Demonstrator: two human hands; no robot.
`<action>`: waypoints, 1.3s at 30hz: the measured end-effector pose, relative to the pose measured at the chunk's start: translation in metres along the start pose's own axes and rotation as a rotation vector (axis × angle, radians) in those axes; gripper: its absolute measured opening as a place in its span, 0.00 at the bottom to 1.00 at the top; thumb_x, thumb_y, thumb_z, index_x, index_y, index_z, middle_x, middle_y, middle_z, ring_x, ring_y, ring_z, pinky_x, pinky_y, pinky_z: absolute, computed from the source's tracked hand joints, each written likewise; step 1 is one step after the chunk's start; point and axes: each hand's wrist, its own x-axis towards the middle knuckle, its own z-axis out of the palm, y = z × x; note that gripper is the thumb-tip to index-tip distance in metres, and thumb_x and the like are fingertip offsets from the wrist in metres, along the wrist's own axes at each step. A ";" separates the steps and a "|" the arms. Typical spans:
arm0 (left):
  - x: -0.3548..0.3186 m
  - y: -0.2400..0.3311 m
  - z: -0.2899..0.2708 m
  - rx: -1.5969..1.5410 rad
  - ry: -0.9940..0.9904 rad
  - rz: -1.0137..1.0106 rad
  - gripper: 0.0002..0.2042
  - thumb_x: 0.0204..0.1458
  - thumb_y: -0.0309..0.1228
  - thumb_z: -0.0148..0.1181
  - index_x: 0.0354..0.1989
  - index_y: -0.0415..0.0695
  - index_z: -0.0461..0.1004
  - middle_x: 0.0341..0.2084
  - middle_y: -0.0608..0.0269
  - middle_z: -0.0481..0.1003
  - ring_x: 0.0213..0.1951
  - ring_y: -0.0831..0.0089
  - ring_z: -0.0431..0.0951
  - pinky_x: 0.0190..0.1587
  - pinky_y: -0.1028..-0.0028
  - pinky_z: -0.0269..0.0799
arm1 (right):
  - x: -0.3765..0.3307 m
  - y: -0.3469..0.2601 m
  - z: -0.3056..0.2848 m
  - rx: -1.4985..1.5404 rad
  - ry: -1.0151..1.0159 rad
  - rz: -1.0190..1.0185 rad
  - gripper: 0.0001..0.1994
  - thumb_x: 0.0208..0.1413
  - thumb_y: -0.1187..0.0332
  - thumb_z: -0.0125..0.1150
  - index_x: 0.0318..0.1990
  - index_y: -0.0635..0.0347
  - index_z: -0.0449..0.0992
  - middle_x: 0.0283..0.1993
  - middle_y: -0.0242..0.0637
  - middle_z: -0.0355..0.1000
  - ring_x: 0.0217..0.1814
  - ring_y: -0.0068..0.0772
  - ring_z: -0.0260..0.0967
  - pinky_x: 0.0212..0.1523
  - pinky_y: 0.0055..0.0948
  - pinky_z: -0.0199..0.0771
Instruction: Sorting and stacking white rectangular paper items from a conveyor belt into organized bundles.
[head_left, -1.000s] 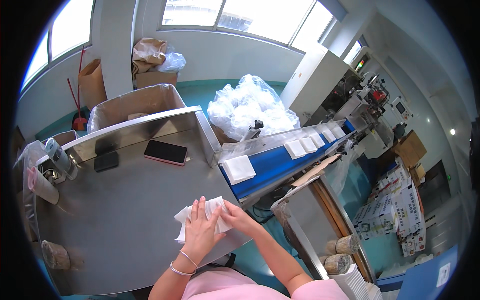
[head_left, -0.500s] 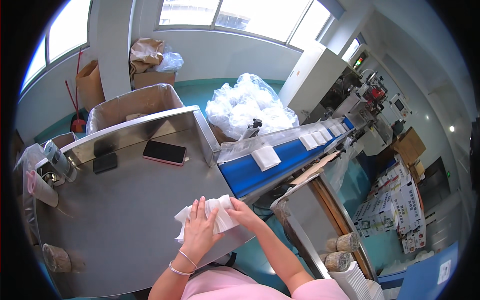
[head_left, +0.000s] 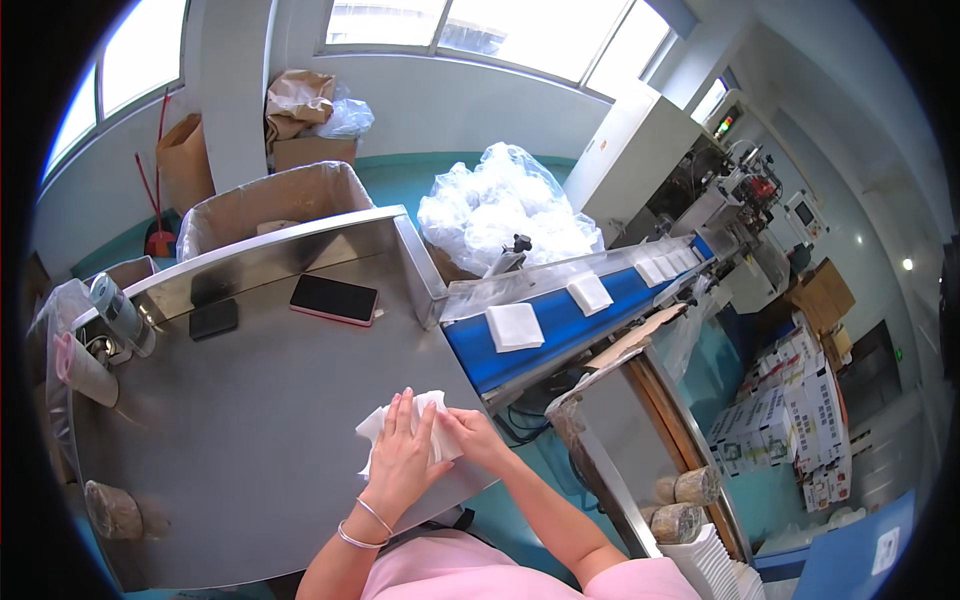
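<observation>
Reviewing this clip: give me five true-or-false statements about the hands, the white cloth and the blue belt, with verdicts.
1. Both hands rest on the white cloth on the steel table. True: left hand, right hand.
2. The blue belt carries no pieces. False: several white squares lie on it.
3. A phone lies flat on the table. True.
4. The left wrist is bare. False: it wears thin bangles.
5. The cloth lies on the belt. False: it lies on the table near its edge.
</observation>
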 end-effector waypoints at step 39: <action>-0.024 -0.010 0.007 -0.428 -0.077 -0.144 0.40 0.39 0.39 0.67 0.63 0.56 0.52 0.60 0.25 0.38 0.58 0.34 0.55 0.54 0.59 0.63 | 0.002 -0.010 0.017 -0.079 0.057 -0.113 0.15 0.60 0.63 0.46 0.43 0.65 0.73 0.33 0.39 0.75 0.34 0.24 0.69 0.36 0.26 0.69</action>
